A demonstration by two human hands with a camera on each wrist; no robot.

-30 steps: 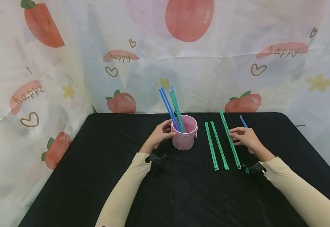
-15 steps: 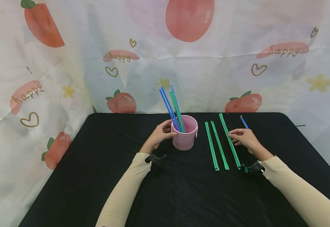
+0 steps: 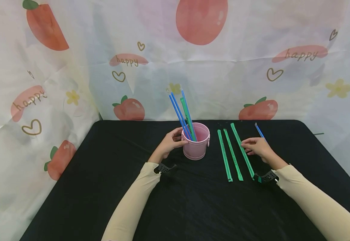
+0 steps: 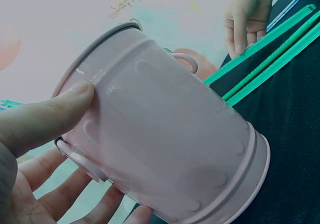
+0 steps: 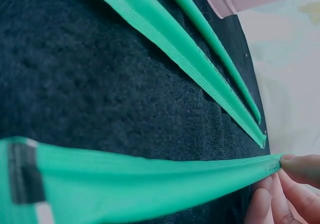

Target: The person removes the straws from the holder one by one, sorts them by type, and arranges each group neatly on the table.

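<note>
My left hand [image 3: 170, 142] grips a small pink bucket [image 3: 194, 152] at its left side, thumb on the near wall and fingers behind. Several thin blue sticks [image 3: 176, 110] and a green wrapped straw [image 3: 188, 115] lean inside the bucket, tilted left. My right hand [image 3: 259, 147] pinches another green wrapped straw [image 5: 150, 181] between thumb and fingers; in the head view it lies close to the table, its near end by my wrist strap. Two more green wrapped straws, a left one [image 3: 224, 155] and a right one [image 3: 233, 155], lie on the table between bucket and hand.
A blue stick [image 3: 259, 130] lies behind my right hand, partly hidden by it. Part of a green piece [image 3: 259, 179] shows at the right wrist strap. Black cloth [image 3: 193, 204] covers the table; a printed curtain [image 3: 193, 77] hangs along its far edge.
My right hand has shifted slightly left and toward me. The far end of its straw has moved left and nearer. My left hand and the bucket have stayed put.
</note>
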